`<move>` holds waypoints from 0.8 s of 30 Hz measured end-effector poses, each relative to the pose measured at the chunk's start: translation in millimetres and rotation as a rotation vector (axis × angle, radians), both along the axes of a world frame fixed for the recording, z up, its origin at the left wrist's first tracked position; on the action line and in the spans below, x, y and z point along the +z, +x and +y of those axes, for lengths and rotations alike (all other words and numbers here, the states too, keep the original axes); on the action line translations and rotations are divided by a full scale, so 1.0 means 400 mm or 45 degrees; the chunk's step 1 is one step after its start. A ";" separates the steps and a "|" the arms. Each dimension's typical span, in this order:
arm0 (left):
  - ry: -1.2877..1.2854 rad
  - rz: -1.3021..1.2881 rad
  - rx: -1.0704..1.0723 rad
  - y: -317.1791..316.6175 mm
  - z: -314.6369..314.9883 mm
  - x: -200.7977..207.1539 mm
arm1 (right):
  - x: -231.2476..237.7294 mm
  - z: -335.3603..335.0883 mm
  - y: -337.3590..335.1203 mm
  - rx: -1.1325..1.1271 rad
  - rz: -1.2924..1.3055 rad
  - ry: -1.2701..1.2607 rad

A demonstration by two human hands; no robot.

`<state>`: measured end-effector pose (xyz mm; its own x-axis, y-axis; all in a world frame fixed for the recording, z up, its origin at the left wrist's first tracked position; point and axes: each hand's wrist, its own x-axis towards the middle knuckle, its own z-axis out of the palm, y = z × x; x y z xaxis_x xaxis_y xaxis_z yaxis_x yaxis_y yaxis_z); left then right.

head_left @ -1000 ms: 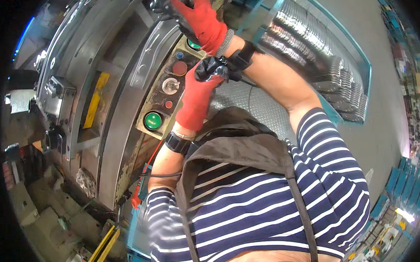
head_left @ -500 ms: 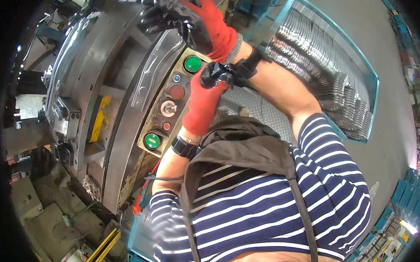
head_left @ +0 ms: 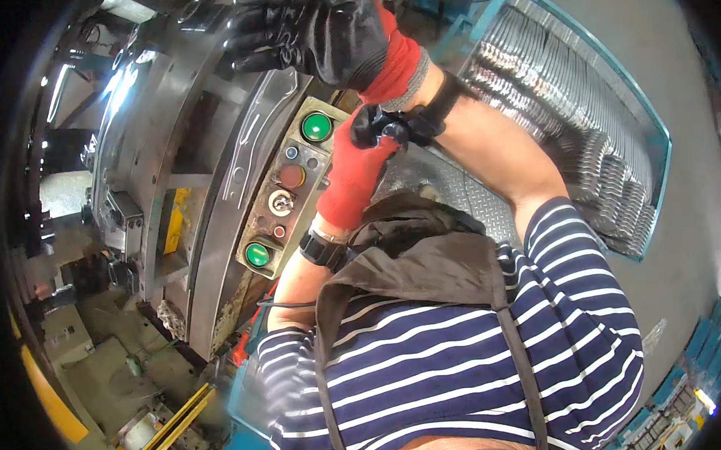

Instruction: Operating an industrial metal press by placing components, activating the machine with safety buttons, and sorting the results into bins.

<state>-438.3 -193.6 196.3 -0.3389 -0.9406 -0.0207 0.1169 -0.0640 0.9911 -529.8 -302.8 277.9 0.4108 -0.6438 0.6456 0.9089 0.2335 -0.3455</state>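
Observation:
My right hand (head_left: 320, 34), in a red glove with a black palm, is raised near the camera over a curved shiny metal panel (head_left: 252, 141) on a large grey press. Its fingers are loosely curled and apart, with nothing visible in them. My left hand (head_left: 358, 169), in a matching red glove and with a black watch on its wrist, reaches up to my right wrist. Its black fingertips pinch a black wrist strap (head_left: 432, 113) there. Just left of this hand is a control panel (head_left: 283, 200) with two green buttons, a red button and a key switch.
A blue-framed bin (head_left: 581, 119) full of stacked shiny metal parts stands to the right. Grey diamond-plate flooring (head_left: 447, 189) lies under my arms. Yellow posts (head_left: 172, 422) and machine parts crowd the lower left. My striped shirt and dark apron fill the bottom.
My right hand has risen toward the camera and shifted left, its black palm turning into view. My left hand has stayed at the right wrist.

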 end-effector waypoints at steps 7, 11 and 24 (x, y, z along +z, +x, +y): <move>0.035 -0.318 0.044 -0.043 0.016 -0.017 | 0.017 0.064 -0.042 0.050 -0.017 0.098; -0.716 -0.317 -0.048 -0.026 -0.011 -0.080 | 0.040 0.115 -0.005 0.120 -0.055 0.146; -0.400 -0.385 0.154 0.123 0.052 -0.105 | 0.075 0.254 0.176 0.380 -0.112 0.430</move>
